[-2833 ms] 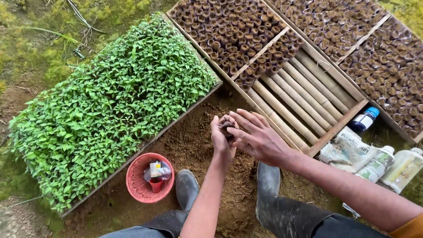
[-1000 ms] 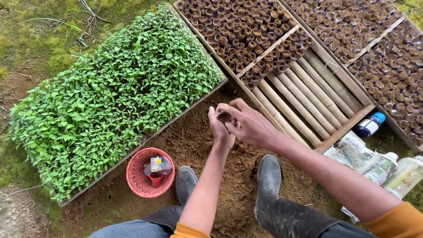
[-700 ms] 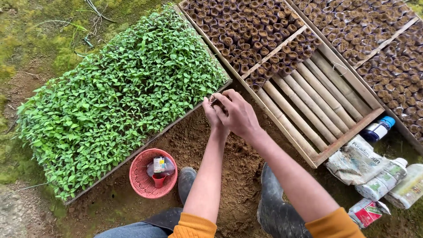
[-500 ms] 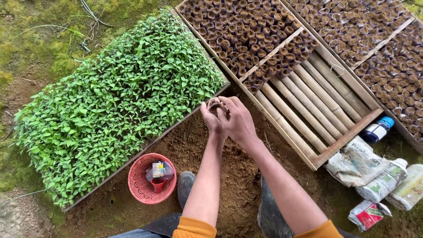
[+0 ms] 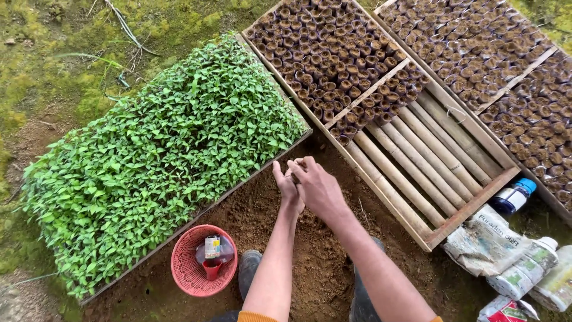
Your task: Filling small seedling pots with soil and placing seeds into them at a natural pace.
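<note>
Left hand (image 5: 286, 188) and right hand (image 5: 316, 186) pressed together over bare soil (image 5: 316, 262) | fingers closed around something small (hidden) | seedling bed (image 5: 161, 155) left, bamboo-slat frame (image 5: 417, 167) right

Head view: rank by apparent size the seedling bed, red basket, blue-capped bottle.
1. Seedling bed, by far the largest.
2. Red basket.
3. Blue-capped bottle, smallest as seen, though partly hidden behind the wooden tray frame.
</note>
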